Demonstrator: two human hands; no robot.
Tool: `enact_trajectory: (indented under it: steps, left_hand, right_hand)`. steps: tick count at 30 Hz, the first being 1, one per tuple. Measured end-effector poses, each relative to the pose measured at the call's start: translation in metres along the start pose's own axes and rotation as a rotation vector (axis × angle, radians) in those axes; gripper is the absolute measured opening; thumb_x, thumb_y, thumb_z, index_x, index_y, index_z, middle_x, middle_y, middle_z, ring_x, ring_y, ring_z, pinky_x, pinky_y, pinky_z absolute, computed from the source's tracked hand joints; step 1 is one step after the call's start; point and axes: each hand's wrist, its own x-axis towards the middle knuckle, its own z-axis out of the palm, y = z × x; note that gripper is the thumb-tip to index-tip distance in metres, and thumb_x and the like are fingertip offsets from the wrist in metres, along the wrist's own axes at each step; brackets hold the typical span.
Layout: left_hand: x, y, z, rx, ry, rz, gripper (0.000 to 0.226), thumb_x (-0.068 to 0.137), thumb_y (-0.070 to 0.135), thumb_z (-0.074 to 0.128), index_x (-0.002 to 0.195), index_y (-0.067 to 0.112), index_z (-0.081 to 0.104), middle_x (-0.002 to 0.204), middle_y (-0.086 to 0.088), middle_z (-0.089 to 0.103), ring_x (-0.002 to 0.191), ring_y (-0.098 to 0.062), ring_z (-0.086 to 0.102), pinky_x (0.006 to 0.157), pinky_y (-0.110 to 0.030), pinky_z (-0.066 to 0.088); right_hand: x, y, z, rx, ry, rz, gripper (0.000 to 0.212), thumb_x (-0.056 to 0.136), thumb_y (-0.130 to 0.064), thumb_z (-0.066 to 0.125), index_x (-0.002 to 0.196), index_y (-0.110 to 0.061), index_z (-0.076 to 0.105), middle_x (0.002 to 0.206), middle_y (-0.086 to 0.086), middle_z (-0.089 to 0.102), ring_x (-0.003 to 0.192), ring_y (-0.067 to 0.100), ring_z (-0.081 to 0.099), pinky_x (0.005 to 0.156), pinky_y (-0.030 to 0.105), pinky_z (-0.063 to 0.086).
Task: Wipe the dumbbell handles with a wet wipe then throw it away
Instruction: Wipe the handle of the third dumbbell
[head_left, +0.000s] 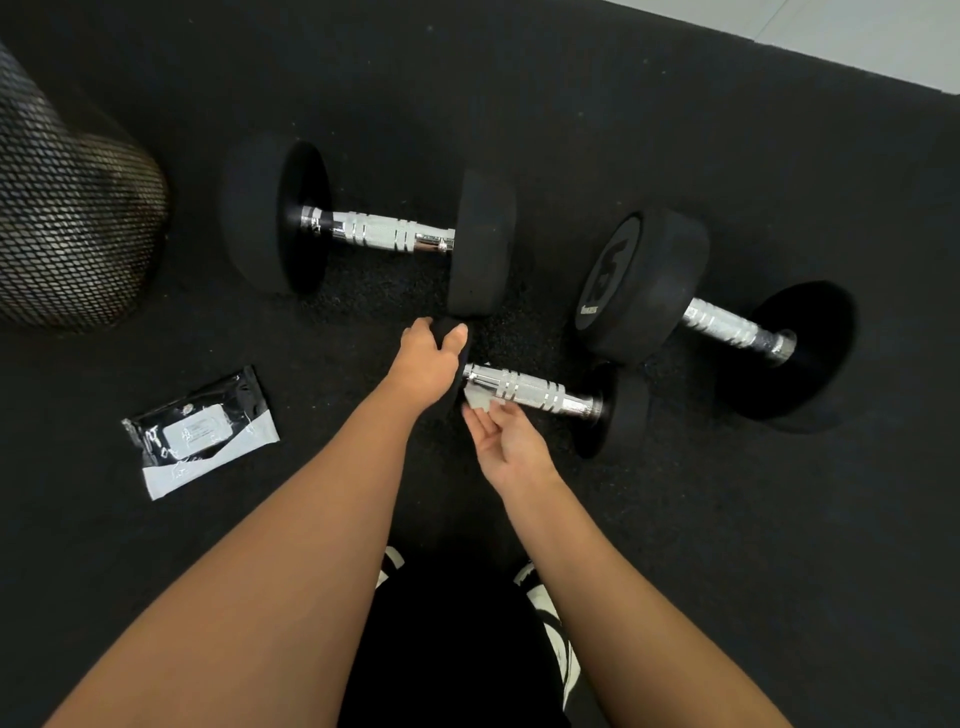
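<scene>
On the black rubber floor (675, 519), the smallest of 3 dumbbells (530, 388) lies with its handle running left-right. The left hand (423, 364) grips its left head; the right hand (506, 441), just below the handle, pinches a wet wipe (480, 397) against it.

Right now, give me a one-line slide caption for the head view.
Left hand grips the small dumbbell by its end while the right hand holds a wipe under its handle.
</scene>
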Motion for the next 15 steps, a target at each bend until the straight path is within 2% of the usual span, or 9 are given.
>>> enact_trajectory:
  steps: [3, 6, 8, 15]
  left_hand:
    - [-0.001, 0.001, 0.0, 0.0, -0.001, 0.003, 0.051, 0.097, 0.038, 0.041, 0.139, 0.009, 0.035, 0.138, -0.013, 0.043, 0.124, -0.029, 0.044, 0.103, -0.038, 0.036]
    - [-0.001, 0.001, -0.001, -0.001, -0.006, 0.004, 0.052, 0.097, 0.038, 0.041, 0.139, 0.009, 0.034, 0.138, -0.013, 0.042, 0.125, -0.029, 0.044, 0.102, -0.036, 0.034]
    - [-0.001, 0.0, 0.0, 0.001, -0.012, 0.009, 0.052, 0.097, 0.038, 0.041, 0.14, 0.009, 0.034, 0.138, -0.013, 0.042, 0.125, -0.029, 0.044, 0.103, -0.037, 0.035]
    - [0.0, 0.0, -0.001, 0.023, -0.014, 0.007, 0.053, 0.097, 0.039, 0.04, 0.141, 0.01, 0.032, 0.138, -0.012, 0.042, 0.125, -0.028, 0.044, 0.104, -0.038, 0.035]
  right_hand:
    - [-0.003, -0.004, -0.009, 0.018, 0.011, -0.002, 0.036, 0.096, 0.004, 0.037, 0.131, 0.0, 0.043, 0.13, 0.022, 0.053, 0.121, 0.031, 0.052, 0.096, 0.041, 0.043]
    - [0.003, -0.017, -0.019, 0.104, 0.042, -0.044, 0.033, 0.095, 0.004, 0.039, 0.127, -0.001, 0.047, 0.123, 0.019, 0.058, 0.121, 0.03, 0.053, 0.102, 0.041, 0.042]
    - [0.007, -0.019, -0.02, 0.136, 0.018, -0.052, 0.03, 0.095, 0.003, 0.04, 0.122, -0.003, 0.052, 0.116, 0.015, 0.062, 0.119, 0.026, 0.055, 0.105, 0.039, 0.041]
    - [0.012, -0.012, -0.013, 0.177, -0.047, -0.06, 0.038, 0.094, 0.003, 0.04, 0.129, -0.008, 0.05, 0.114, 0.011, 0.064, 0.115, 0.022, 0.057, 0.101, 0.038, 0.043]
